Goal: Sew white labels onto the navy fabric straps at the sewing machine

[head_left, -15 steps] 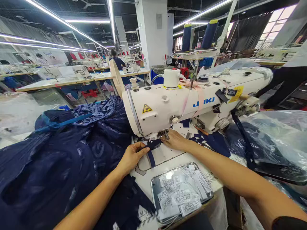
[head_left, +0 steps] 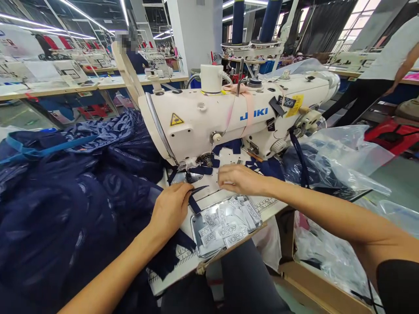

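In front of the white sewing machine (head_left: 203,117), my left hand (head_left: 172,207) pinches a narrow navy fabric strip (head_left: 194,204). One pointed end of the strip sticks out to the right of its fingertips. My right hand (head_left: 238,179) is over the machine bed with its fingers curled together; whatever they may hold is hidden. Another short navy piece (head_left: 202,170) lies near the needle area. Just below both hands is a metal tray (head_left: 193,226) of white printed labels (head_left: 225,229).
A large heap of navy garments (head_left: 81,209) fills the left side. Navy scraps (head_left: 268,168) lie on the bed at right, beside a plastic-wrapped bundle (head_left: 304,168). A cardboard box (head_left: 314,285) stands below right. A person (head_left: 386,65) stands behind at right; another sits farther back.
My right hand has drawn back from the needle area toward the tray. My left hand is now nearer the tray, still with navy fabric. The view has shifted down and right.
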Tool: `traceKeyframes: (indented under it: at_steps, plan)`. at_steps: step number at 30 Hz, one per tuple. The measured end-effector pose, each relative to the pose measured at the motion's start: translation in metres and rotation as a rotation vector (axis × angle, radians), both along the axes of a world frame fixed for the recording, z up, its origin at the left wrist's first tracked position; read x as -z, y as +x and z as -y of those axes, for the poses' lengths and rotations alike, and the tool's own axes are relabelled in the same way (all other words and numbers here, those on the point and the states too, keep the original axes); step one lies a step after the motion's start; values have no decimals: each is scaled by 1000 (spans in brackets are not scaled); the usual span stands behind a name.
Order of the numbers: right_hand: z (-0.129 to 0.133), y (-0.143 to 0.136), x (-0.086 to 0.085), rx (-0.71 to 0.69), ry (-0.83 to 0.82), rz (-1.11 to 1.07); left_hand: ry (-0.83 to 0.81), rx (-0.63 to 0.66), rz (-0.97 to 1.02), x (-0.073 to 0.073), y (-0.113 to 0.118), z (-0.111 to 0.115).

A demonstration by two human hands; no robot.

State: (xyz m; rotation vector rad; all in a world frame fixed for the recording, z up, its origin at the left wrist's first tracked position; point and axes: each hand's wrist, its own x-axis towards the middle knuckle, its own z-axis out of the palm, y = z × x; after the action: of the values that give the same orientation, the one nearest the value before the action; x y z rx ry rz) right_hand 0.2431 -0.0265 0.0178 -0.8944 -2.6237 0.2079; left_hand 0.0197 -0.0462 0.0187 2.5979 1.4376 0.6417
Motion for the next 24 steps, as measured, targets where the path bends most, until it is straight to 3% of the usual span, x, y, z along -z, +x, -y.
traceKeyframes:
  at_steps: [4, 7, 10, 16, 20, 24]
  plan:
    - [36, 0, -6, -229, 77, 145, -345, -107, 317, 17, -2, -14]
    - [46, -11, -5, -232, 144, 212, -592, -189, 624, 21, -7, -19]
    - [43, -28, 0, -174, 136, 153, -722, -223, 846, 18, -10, -17]
    - [42, -58, 23, -13, 256, 166, -763, -266, 1061, 12, -14, -11]
    - [46, -59, 33, -38, 347, 103, -788, -250, 1082, 11, -19, -9]
    - [47, -55, 33, -94, 307, 58, -784, -228, 1094, 9, -20, -8]
